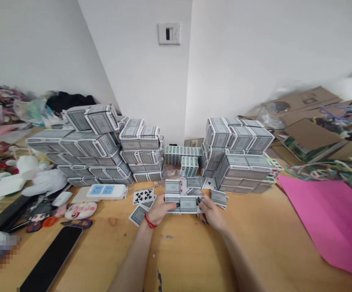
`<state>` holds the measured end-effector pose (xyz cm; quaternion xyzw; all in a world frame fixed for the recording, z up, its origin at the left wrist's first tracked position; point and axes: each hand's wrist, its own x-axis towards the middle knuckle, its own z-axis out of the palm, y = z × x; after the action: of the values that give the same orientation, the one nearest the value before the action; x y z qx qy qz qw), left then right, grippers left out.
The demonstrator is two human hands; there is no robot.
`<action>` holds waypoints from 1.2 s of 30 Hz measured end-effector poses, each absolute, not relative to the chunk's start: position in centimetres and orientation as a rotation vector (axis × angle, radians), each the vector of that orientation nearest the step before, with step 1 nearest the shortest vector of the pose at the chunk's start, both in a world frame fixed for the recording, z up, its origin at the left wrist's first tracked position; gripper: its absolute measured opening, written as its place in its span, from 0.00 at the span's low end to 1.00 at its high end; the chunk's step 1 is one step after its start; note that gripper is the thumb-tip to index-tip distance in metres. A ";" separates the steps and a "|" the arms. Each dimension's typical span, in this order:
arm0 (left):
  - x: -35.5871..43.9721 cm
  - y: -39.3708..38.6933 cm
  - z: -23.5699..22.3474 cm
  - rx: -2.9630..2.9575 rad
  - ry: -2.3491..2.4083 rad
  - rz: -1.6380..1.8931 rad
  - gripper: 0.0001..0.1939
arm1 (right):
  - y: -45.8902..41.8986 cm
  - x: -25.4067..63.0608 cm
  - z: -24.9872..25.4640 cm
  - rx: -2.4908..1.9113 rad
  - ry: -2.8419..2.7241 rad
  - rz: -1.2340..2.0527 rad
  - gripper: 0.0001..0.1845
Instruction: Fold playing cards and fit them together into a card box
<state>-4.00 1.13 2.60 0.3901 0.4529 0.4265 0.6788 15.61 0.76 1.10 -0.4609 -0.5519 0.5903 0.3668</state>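
Note:
Both hands are near the table's front middle, around a block of folded playing cards [188, 204] with grey patterned backs. My left hand [160, 210], a red string at its wrist, is closed on the block's left end, thumb across the front. My right hand [211, 213] pinches the right end, where a white card corner marked 8 shows by the thumb. Another card-back piece [172, 187] stands behind the block's left half. Loose cards lie around: a face-up club card [144, 196] and a face-down card [138, 215] at left, a small pile [218, 197] at right. Some fingers are hidden.
Tall stacks of card blocks stand at the left [86, 142] and right [239, 162], with green-edged card packs [183, 151] between. A power strip [107, 190], black phone [52, 257] and trinkets are at left. Pink paper [324, 223] and cardboard boxes [311, 134] are at right.

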 end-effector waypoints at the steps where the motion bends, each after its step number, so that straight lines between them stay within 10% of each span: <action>1: -4.0 1.1 2.6 0.883 1.019 0.959 0.21 | 0.7 15.5 1.0 -1.187 -1.423 1.525 0.18; 36: -2.2 1.2 2.6 1.062 1.326 0.974 0.17 | 0.5 14.4 1.2 -1.275 -1.403 1.431 0.15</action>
<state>-2.25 1.23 2.61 0.4502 0.5622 0.4127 0.5577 14.45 0.45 1.19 -0.4980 -0.5478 0.5589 0.3737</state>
